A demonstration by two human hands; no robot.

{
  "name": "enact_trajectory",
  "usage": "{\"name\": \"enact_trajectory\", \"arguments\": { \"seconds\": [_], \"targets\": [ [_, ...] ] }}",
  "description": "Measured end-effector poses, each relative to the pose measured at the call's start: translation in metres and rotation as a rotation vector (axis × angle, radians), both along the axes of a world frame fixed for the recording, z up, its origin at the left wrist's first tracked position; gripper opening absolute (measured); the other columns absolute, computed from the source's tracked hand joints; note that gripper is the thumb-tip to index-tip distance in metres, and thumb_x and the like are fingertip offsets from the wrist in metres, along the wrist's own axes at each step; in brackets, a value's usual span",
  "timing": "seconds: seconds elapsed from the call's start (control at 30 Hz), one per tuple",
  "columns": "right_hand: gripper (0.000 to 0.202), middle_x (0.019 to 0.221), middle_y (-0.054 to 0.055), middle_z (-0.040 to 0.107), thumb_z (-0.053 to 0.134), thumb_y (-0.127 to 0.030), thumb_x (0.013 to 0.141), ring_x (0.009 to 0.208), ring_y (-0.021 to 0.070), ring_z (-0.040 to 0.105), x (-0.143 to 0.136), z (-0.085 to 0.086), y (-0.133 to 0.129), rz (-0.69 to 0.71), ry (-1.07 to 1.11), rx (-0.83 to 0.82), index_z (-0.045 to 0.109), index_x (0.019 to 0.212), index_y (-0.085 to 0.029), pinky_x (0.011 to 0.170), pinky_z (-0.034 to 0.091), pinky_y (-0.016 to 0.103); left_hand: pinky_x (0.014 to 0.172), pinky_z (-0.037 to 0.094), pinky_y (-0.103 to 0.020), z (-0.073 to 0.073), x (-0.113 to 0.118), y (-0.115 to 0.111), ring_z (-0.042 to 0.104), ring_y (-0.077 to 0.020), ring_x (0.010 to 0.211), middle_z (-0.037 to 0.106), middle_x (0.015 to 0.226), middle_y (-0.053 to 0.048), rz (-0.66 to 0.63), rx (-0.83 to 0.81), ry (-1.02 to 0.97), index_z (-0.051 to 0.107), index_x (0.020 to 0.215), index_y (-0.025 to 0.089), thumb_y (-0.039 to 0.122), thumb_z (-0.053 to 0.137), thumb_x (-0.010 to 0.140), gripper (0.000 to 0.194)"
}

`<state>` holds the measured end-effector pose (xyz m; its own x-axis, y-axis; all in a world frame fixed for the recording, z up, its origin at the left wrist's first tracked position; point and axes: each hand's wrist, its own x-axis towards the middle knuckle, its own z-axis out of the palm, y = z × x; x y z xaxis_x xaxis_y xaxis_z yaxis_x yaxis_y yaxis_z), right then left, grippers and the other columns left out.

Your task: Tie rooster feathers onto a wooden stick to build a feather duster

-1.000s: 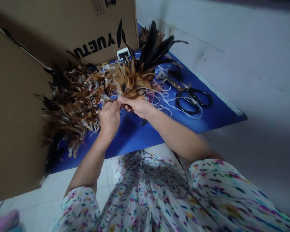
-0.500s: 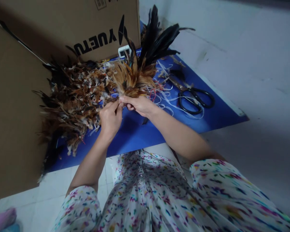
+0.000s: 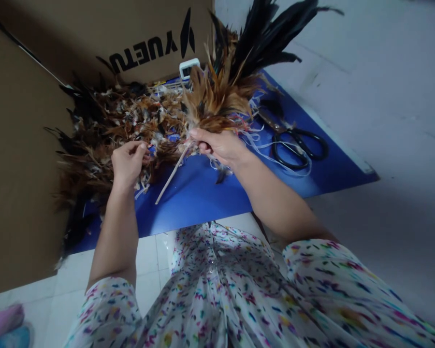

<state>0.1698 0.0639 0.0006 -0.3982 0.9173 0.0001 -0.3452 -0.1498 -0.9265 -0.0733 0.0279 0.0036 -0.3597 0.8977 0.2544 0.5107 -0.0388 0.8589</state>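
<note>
Pinching the base of a feather bundle (image 3: 219, 99) between thumb and curled fingers, my right hand (image 3: 223, 147) is over the middle of a blue table (image 3: 203, 195). Brown feathers fan out just above the grip, with long black ones reaching up and to the right. From that grip a thin, pale stick (image 3: 172, 179) slants down and to the left.

My left hand (image 3: 126, 162) is apart from the bundle, at the near edge of a large feather pile (image 3: 105, 125). Its fingers are bent in toward the thumb; I cannot tell whether they pinch anything.

Right of the bundle lie scissors (image 3: 300, 145) with black loop handles, a loose white string (image 3: 255, 141) trailing across them. Behind the pile, a small white-framed object (image 3: 190, 69) sits before a cardboard box (image 3: 148, 21) printed with upside-down black lettering. More brown cardboard (image 3: 21, 145) fills the left side. A pale wall (image 3: 384, 96) is on the right. Below, I see a shirt (image 3: 217, 299) with multicoloured flecks and a tiled floor (image 3: 145, 261).
</note>
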Motion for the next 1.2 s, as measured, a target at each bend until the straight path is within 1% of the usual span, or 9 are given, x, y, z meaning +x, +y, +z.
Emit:
{"name": "enact_trajectory", "arguments": {
  "seconds": [0.1, 0.27, 0.37, 0.47, 0.63, 0.8, 0.9, 1.03, 1.2],
  "targets": [
    [0.027, 0.067, 0.000, 0.060, 0.076, -0.032, 0.082, 0.052, 0.0034, 0.037, 0.003, 0.001, 0.000, 0.007, -0.019, 0.009, 0.061, 0.070, -0.013, 0.043, 0.028, 0.019, 0.061, 0.052, -0.028, -0.007, -0.007, -0.001, 0.062, -0.0162, 0.058, 0.067, 0.065, -0.003, -0.038, -0.059, 0.253, 0.076, 0.086, 0.018, 0.027, 0.066, 0.078, 0.015],
    [0.024, 0.064, -0.002, 0.056, 0.074, -0.026, 0.084, 0.050, 0.0030, 0.036, 0.003, 0.002, -0.002, -0.001, -0.013, -0.004, 0.060, 0.068, -0.013, 0.043, 0.027, 0.019, 0.089, 0.050, -0.035, -0.011, -0.008, 0.002, 0.066, -0.0243, 0.095, 0.072, 0.098, -0.010, -0.222, 0.010, 0.794, 0.077, 0.100, 0.019, 0.017, 0.058, 0.081, 0.027],
    [0.025, 0.063, -0.003, 0.054, 0.075, -0.027, 0.082, 0.050, 0.0028, 0.037, 0.002, 0.002, -0.002, -0.004, -0.017, -0.010, 0.059, 0.068, -0.013, 0.043, 0.027, 0.019, 0.085, 0.049, -0.037, -0.015, -0.008, 0.008, 0.064, -0.0281, 0.101, 0.070, 0.105, -0.013, -0.277, -0.079, 0.982, 0.075, 0.106, 0.019, 0.019, 0.055, 0.083, 0.031],
    [0.026, 0.063, -0.003, 0.054, 0.076, -0.027, 0.081, 0.051, 0.0025, 0.037, 0.003, 0.002, -0.002, -0.001, -0.023, -0.013, 0.059, 0.068, -0.013, 0.043, 0.028, 0.018, 0.077, 0.049, -0.037, -0.021, -0.010, 0.015, 0.064, -0.0295, 0.097, 0.069, 0.105, -0.013, -0.265, -0.164, 1.035, 0.075, 0.098, 0.020, 0.021, 0.056, 0.083, 0.024],
    [0.021, 0.064, -0.001, 0.056, 0.073, -0.023, 0.084, 0.051, 0.0027, 0.037, 0.002, 0.002, -0.002, -0.009, -0.017, -0.015, 0.062, 0.070, -0.012, 0.043, 0.029, 0.018, 0.085, 0.048, -0.035, -0.018, -0.018, 0.022, 0.064, -0.0250, 0.093, 0.069, 0.090, -0.009, -0.211, -0.014, 0.789, 0.068, 0.074, 0.019, 0.022, 0.065, 0.077, 0.006],
    [0.022, 0.065, -0.001, 0.059, 0.076, -0.028, 0.080, 0.053, 0.0033, 0.039, 0.002, 0.001, -0.002, 0.005, -0.003, -0.019, 0.063, 0.071, -0.013, 0.043, 0.030, 0.017, 0.061, 0.045, -0.026, -0.002, -0.017, 0.019, 0.054, -0.0147, 0.063, 0.055, 0.061, 0.001, -0.018, 0.088, 0.339, 0.059, 0.066, 0.020, 0.029, 0.072, 0.075, 0.018],
    [0.023, 0.069, 0.001, 0.062, 0.078, -0.031, 0.078, 0.054, 0.0032, 0.040, 0.002, 0.001, -0.002, 0.037, -0.007, -0.011, 0.066, 0.073, -0.012, 0.044, 0.030, 0.018, 0.050, 0.042, -0.023, 0.003, -0.006, 0.013, 0.048, -0.0111, 0.054, 0.048, 0.058, 0.003, -0.071, 0.082, 0.053, 0.053, 0.068, 0.021, 0.038, 0.072, 0.078, 0.028],
    [0.021, 0.074, 0.003, 0.067, 0.077, -0.029, 0.079, 0.054, 0.0032, 0.040, 0.002, 0.002, -0.003, 0.054, -0.009, -0.034, 0.068, 0.072, -0.011, 0.044, 0.030, 0.018, 0.047, 0.042, -0.021, 0.007, 0.016, 0.005, 0.055, -0.0117, 0.060, 0.048, 0.063, 0.004, -0.146, 0.068, -0.232, 0.047, 0.077, 0.023, 0.049, 0.073, 0.079, 0.037],
    [0.019, 0.068, 0.001, 0.064, 0.073, -0.025, 0.081, 0.053, 0.0028, 0.038, 0.000, 0.001, -0.003, 0.047, 0.002, -0.052, 0.068, 0.070, -0.011, 0.043, 0.027, 0.017, 0.046, 0.043, -0.020, 0.010, 0.026, 0.004, 0.053, -0.0094, 0.061, 0.050, 0.069, 0.003, -0.140, 0.130, -0.302, 0.045, 0.076, 0.022, 0.052, 0.077, 0.075, 0.043]
  ]
}}
